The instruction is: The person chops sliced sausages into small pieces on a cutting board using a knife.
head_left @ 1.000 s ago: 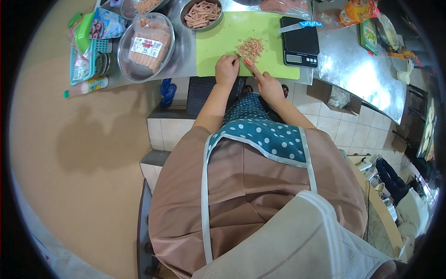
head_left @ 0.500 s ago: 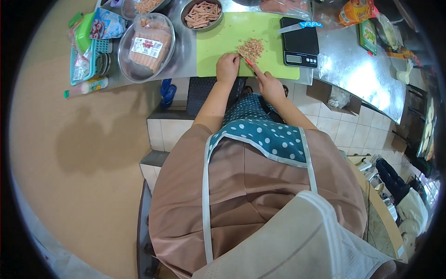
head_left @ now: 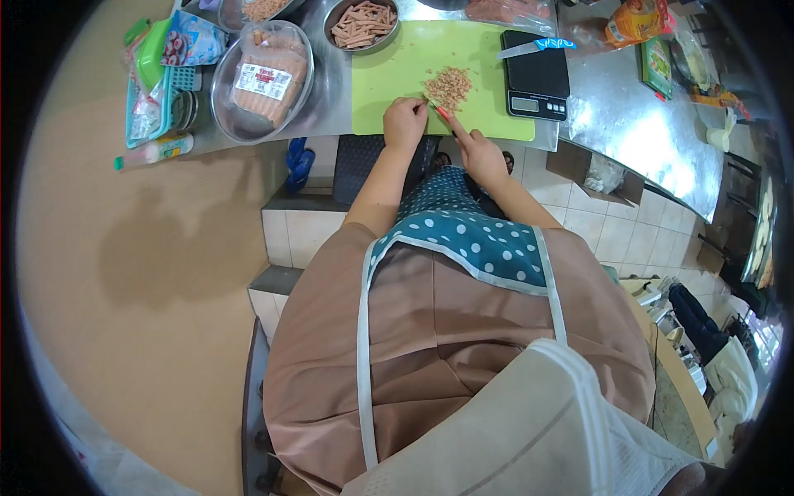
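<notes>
My right hand [head_left: 481,157] is closed around a small knife [head_left: 444,112] with a red part near its handle, the forefinger stretched along it. The blade points up and left toward my left hand [head_left: 405,124], whose fingers are curled in at the front edge of the green cutting board [head_left: 385,78]. Whatever those fingers pinch is hidden from view. Just beyond the knife lies a pile of finely chopped pinkish-brown pieces [head_left: 451,87], with a few crumbs scattered around it.
A black kitchen scale [head_left: 536,78] with a knife in a blue-and-white sleeve [head_left: 550,44] across it borders the board. Behind stands a bowl of cut sausage sticks [head_left: 362,26]. To the left are a bowl with packaged sausages [head_left: 263,78] and a blue basket [head_left: 182,80].
Both hands stay in nearly the same place over the board's front edge. The knife has shifted very slightly; the whole view has moved a few pixels.
</notes>
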`<action>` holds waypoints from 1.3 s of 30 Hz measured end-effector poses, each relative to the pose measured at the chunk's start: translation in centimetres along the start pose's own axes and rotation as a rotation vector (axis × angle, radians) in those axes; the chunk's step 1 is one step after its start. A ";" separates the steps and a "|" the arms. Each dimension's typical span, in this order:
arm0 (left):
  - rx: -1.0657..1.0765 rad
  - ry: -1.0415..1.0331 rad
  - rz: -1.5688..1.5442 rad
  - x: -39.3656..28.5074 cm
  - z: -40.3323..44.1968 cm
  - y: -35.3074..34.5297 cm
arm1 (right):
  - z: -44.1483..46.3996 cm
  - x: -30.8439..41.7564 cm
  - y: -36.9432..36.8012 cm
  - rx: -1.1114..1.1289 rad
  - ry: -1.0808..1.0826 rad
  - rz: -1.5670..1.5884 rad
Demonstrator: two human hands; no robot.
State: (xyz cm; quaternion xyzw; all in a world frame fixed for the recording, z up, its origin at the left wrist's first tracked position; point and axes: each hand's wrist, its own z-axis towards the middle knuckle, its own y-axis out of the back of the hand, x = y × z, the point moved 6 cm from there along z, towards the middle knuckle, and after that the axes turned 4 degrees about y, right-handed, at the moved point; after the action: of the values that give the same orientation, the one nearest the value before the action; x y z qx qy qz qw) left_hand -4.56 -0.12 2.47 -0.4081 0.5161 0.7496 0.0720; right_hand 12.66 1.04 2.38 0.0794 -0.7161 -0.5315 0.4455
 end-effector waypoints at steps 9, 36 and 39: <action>0.018 0.084 0.032 0.6 0.7 -0.4 | -2.3 -0.5 1.3 -0.048 0.024 0.016; 0.040 0.164 0.044 1.2 1.0 -0.3 | -1.1 -0.1 0.8 -0.007 0.018 -0.056; 0.057 0.188 0.039 1.4 0.9 -0.4 | -2.0 -0.3 1.2 -0.034 0.034 -0.031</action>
State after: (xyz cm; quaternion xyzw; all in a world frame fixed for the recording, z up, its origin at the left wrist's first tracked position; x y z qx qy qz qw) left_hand -5.74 0.36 1.38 -0.4645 0.5496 0.6941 0.0203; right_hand 14.75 0.38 3.28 0.0920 -0.6979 -0.5488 0.4508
